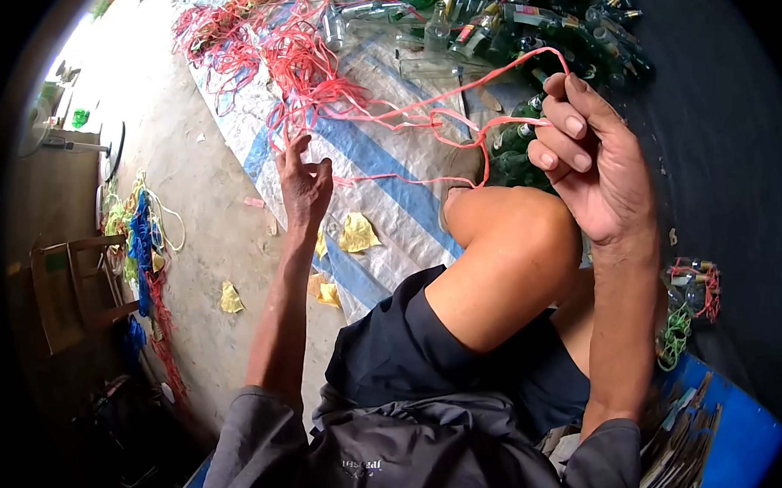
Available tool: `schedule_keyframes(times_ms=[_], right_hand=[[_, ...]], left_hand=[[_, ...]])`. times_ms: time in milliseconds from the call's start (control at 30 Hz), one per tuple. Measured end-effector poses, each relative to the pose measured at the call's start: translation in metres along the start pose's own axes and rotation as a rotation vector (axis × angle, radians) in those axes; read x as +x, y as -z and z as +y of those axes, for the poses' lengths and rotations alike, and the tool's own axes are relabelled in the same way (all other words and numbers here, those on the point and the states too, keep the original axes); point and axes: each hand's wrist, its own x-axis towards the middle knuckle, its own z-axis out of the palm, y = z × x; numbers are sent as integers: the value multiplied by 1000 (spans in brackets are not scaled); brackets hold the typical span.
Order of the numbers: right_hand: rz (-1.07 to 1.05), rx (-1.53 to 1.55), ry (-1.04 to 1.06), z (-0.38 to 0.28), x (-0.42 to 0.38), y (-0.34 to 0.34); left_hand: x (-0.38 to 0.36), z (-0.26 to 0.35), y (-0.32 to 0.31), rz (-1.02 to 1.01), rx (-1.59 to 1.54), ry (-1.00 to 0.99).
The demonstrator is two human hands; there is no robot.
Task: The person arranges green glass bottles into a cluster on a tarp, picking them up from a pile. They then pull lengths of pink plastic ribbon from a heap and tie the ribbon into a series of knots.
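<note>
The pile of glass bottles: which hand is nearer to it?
Right. The right hand is just beside the glass bottles, holding red string; the left hand is farther away.

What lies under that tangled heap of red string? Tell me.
The red string heap rests on a white woven sheet with blue stripes, spread over the concrete floor. The sheet directly beneath the heap is covered, so anything there is hidden.

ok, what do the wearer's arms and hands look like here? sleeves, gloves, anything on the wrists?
Both hands are bare: no gloves, rings or wristbands visible on the left hand or the right hand. Forearms are uncovered. Grey sleeves are pushed up to about the elbows on both arms, from a grey top with small pale lettering on the front, too blurred to read.
</note>
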Motion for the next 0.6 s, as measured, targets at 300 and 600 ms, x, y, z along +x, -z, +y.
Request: schedule_keyframes(times_ms=[300, 600], right_hand=[[46, 35, -24, 8, 8, -9], [79, -21, -1, 15, 9, -4]], left_hand=[[-44, 137, -44, -362, -341, -45], [-47, 146, -91, -495, -627, 29]])
